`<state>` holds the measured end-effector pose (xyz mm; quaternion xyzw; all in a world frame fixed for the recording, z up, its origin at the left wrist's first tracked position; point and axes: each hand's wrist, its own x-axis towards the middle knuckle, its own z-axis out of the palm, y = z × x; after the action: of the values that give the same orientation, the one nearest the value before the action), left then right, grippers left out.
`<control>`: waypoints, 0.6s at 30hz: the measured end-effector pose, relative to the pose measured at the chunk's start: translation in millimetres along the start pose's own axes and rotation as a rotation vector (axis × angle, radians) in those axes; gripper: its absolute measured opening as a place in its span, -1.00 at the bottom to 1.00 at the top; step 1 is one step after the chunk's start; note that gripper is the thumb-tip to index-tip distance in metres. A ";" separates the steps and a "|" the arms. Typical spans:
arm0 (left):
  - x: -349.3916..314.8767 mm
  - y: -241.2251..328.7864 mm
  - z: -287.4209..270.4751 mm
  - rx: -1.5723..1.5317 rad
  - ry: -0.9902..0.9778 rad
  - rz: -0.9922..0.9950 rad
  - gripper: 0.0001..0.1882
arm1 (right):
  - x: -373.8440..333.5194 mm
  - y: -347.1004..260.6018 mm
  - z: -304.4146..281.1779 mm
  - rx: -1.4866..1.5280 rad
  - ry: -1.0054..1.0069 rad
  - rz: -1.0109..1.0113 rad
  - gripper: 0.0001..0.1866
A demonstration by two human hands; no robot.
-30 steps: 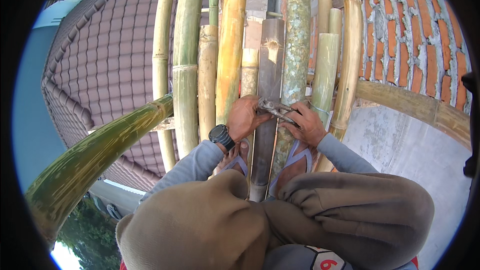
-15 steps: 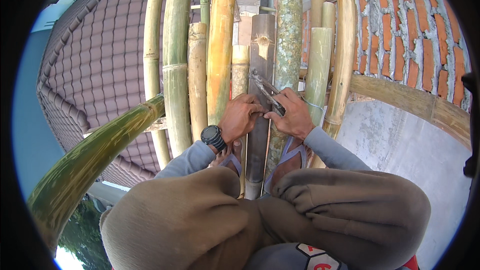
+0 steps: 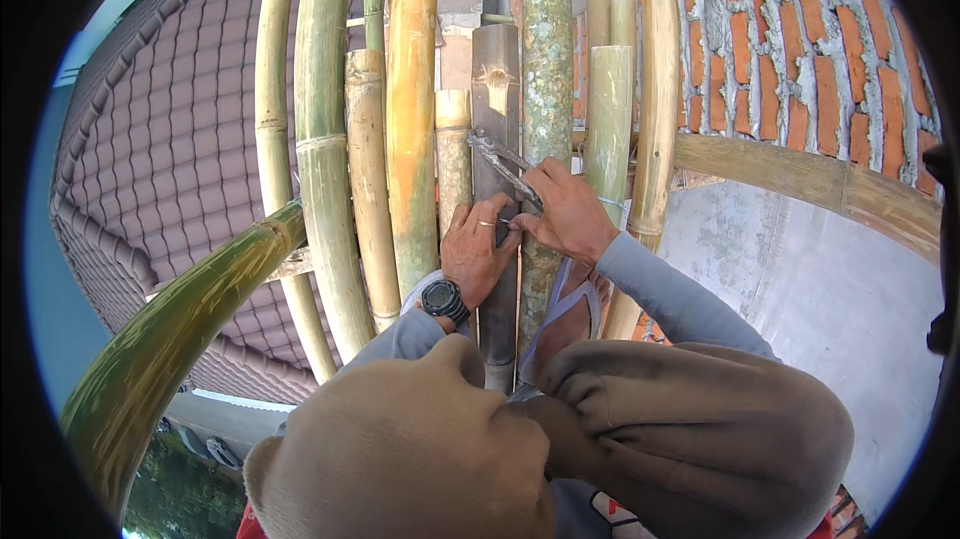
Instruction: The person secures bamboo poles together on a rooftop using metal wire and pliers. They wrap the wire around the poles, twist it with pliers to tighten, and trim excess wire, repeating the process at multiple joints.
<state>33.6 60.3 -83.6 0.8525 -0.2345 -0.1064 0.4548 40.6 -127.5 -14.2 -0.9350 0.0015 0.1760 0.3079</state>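
Note:
My right hand (image 3: 570, 211) is closed around the handles of a pair of worn metal pincers (image 3: 487, 145), with the jaws pointing away over a dark grey bamboo pole (image 3: 495, 59). My right thumb and fingertips also come down near the middle of this pole. Just left of them, my left hand (image 3: 474, 257) rests on the pole with bent fingers, thumb close to the right thumb. A small thin piece seems to lie between the hands, too small to make out. A dark watch (image 3: 440, 297) is on my left wrist.
Bamboo poles (image 3: 322, 129) run lengthwise on both sides, with a lichen-spotted trunk (image 3: 546, 59) right of the dark one. My sandalled foot (image 3: 565, 324) stands on them. A thick green bamboo (image 3: 185, 329) slants at left. Tiled roof (image 3: 170, 129), brick wall (image 3: 800, 49) and grey sheet (image 3: 780, 309) lie beyond.
The whole view has shifted, so the poles appear farther left. My left hand has spread from a pinch and turned its back upward; my right hand still grips the pincers.

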 end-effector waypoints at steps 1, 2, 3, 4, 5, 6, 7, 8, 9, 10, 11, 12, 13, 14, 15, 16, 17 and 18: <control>0.1 -0.4 0.8 0.002 0.019 0.000 -0.49 | -1.4 -6.0 -7.4 -0.010 -0.056 0.056 -0.51; -0.2 -0.7 0.4 0.001 0.022 -0.004 -0.49 | -5.8 -8.8 -21.8 -0.042 -0.122 0.120 -0.66; -0.5 -0.9 -0.2 0.002 0.025 -0.009 -0.49 | -9.5 -10.6 -36.7 -0.233 -0.128 0.038 -0.69; -0.7 -0.8 -0.7 0.007 0.031 -0.006 -0.49 | -12.8 -11.8 -52.6 -0.414 -0.171 -0.019 -0.72; -0.9 -1.1 -0.9 0.011 0.036 -0.003 -0.49 | -14.6 -14.1 -64.2 -0.603 -0.173 -0.094 -0.74; -1.1 -1.0 -0.7 0.011 0.039 0.003 -0.48 | -15.2 -18.0 -69.8 -0.694 -0.222 -0.133 -0.77; -1.3 -1.2 -0.4 0.014 0.035 -0.004 -0.49 | -15.3 -21.3 -74.5 -0.795 -0.227 -0.195 -0.78; -1.7 -1.4 0.1 0.018 0.035 -0.012 -0.49 | -14.6 -23.4 -78.9 -0.878 -0.212 -0.289 -0.77; -1.9 -1.7 0.8 0.023 0.034 -0.021 -0.49 | -13.7 -25.9 -80.9 -0.939 -0.266 -0.277 -0.76; -2.2 -2.1 1.6 0.021 0.041 -0.032 -0.50 | -13.0 -28.1 -81.8 -0.980 -0.301 -0.293 -0.74; -2.4 -2.2 2.6 0.021 0.048 -0.045 -0.50 | -12.3 -30.2 -81.6 -1.019 -0.331 -0.310 -0.73; -2.8 -2.7 3.2 0.016 0.062 -0.066 -0.51 | -12.5 -32.4 -80.5 -1.056 -0.353 -0.303 -0.70; -3.2 -3.2 3.4 0.028 0.066 -0.057 -0.51 | -12.7 -34.0 -79.2 -1.092 -0.372 -0.293 -0.66; -3.1 -3.5 4.4 0.032 0.069 -0.049 -0.51 | -13.8 -35.4 -78.1 -1.138 -0.429 -0.248 -0.63; -2.6 -4.0 5.0 0.034 0.073 -0.035 -0.51 | -14.8 -36.2 -77.5 -1.150 -0.429 -0.278 -0.61; -2.5 -4.4 4.8 0.035 0.063 -0.035 -0.48 | -14.0 -36.9 -75.4 -1.169 -0.464 -0.281 -0.59; -2.3 -4.7 4.4 0.039 0.056 -0.038 -0.45 | -13.5 -38.0 -73.4 -1.181 -0.483 -0.303 -0.56; -2.7 -5.0 3.4 0.041 0.046 -0.042 -0.43 | -12.5 -38.6 -71.8 -1.171 -0.492 -0.315 -0.53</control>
<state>31.4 61.5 -89.7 0.8686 -0.2081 -0.0912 0.4402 56.7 -138.9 65.8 -0.8695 -0.3023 0.3093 -0.2386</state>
